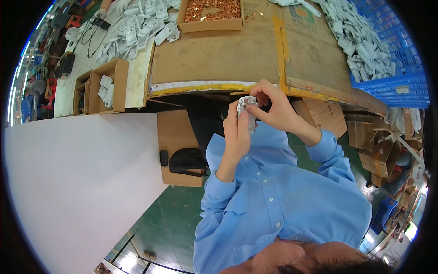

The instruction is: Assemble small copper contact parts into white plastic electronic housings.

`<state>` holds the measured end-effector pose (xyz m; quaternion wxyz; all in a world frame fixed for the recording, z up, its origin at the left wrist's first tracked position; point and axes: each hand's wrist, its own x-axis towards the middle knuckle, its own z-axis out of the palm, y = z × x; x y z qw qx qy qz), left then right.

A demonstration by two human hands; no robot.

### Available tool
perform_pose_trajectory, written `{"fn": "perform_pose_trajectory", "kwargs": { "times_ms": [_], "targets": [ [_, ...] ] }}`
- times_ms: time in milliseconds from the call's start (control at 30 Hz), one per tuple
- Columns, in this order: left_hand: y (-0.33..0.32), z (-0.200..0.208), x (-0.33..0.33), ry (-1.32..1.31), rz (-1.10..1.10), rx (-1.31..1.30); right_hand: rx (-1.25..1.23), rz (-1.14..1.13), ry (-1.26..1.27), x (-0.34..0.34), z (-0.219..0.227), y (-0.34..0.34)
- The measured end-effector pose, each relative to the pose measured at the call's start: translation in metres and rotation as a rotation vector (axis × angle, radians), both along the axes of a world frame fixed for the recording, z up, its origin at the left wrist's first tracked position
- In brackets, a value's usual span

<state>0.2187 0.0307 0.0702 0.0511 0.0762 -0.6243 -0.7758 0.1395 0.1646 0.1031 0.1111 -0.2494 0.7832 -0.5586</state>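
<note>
A small white plastic casing (251,122) is held upright in front of my chest, close to the table's front edge. My left hand (236,137) is closed around its left side, with the thumb lying along its face. At the casing's top end, my right hand (279,111) is closed on it, thumb against the face and bent index finger at the upper edge. A small copper-coloured spot shows in the casing's top end by the right thumb. Whether the right fingers also pinch a small part is hidden.
Beyond the cardboard-covered table (214,59) stands a box of copper-coloured pieces (210,25). White plastic parts (137,29) are heaped at the far left. A blue crate (392,84) of similar parts is at right. A small carton (119,86) stands left.
</note>
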Motion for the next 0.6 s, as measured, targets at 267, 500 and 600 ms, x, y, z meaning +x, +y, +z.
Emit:
{"fn": "perform_pose_trajectory", "kwargs": {
  "times_ms": [267,500,600],
  "targets": [
    [0.0048,0.0057,-0.0005,-0.092,0.003,-0.131,0.018,-0.037,0.006,0.0014,-0.0027,0.0024],
    [0.0048,0.0057,-0.001,-0.098,-0.003,-0.263,0.089,-0.029,0.009,-0.0008,0.0007,0.0044],
    [0.006,0.0054,-0.0013,-0.089,-0.007,-0.292,0.097,-0.024,0.004,-0.0026,-0.0001,0.0061]
  ]
}}
